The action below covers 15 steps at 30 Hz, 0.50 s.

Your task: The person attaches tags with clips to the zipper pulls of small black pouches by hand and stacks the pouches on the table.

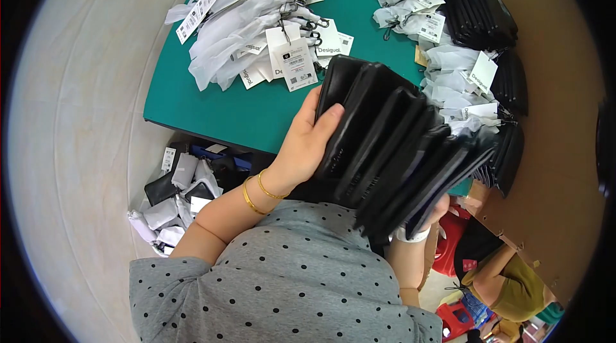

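Observation:
A thick row of several black wallets (385, 137) is held in front of my body, standing on edge and fanned side by side. My left hand (312, 134) grips the near-left end, with the thumb on the face of the outermost wallet. At the lower right end, my right hand (437, 210) is closed around the row, mostly hidden behind it. Just beyond the wallets, on the green table (186, 96), lies a pile of white tissue-wrapped bundles (240, 35) with printed paper tags (296, 64) on hooks.
More tissue pieces with tags (459, 86) and stacked black wallets (481, 12) line the table's right side, beside a brown board (545, 86). Below the table's left edge sits a heap of wrapped items (173, 205). Another person (513, 285) sits at the lower right.

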Each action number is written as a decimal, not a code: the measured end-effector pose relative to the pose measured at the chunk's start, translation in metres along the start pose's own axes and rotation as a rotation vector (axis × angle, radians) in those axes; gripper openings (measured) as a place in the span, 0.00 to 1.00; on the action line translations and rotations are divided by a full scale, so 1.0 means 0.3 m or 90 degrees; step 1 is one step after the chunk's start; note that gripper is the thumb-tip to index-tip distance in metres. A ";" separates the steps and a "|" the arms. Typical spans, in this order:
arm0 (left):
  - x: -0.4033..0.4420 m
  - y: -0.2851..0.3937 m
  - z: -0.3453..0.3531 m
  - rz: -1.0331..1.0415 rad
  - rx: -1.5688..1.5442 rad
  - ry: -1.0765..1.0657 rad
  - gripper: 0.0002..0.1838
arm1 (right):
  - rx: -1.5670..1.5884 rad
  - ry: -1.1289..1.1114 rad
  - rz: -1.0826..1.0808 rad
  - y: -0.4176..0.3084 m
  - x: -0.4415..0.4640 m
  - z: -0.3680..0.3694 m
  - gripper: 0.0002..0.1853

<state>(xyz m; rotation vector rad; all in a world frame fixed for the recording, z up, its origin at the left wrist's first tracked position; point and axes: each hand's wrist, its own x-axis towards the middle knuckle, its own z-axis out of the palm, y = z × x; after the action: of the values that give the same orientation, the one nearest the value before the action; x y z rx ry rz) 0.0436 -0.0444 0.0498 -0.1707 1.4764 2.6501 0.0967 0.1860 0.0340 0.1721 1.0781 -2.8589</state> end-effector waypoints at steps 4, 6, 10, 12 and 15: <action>-0.012 -0.021 0.015 0.176 0.285 0.029 0.30 | -0.047 -0.042 0.049 0.001 0.004 0.068 0.31; -0.027 -0.014 0.028 0.224 0.374 0.041 0.31 | -0.145 0.016 0.051 -0.004 -0.004 0.109 0.33; -0.023 0.012 0.038 0.294 0.500 0.124 0.31 | -0.267 0.054 -0.017 0.003 -0.016 0.154 0.32; -0.001 0.021 0.025 0.195 0.280 0.093 0.29 | -0.216 0.017 -0.032 0.013 -0.024 0.111 0.35; 0.016 0.056 -0.003 0.070 0.065 0.035 0.28 | -0.058 0.045 -0.054 0.004 -0.010 0.072 0.27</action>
<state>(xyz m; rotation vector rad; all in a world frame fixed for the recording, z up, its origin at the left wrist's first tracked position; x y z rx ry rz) 0.0365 -0.0537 0.0627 -0.1593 1.6793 2.6658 0.0983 0.1711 0.0497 0.2288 1.2560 -2.8903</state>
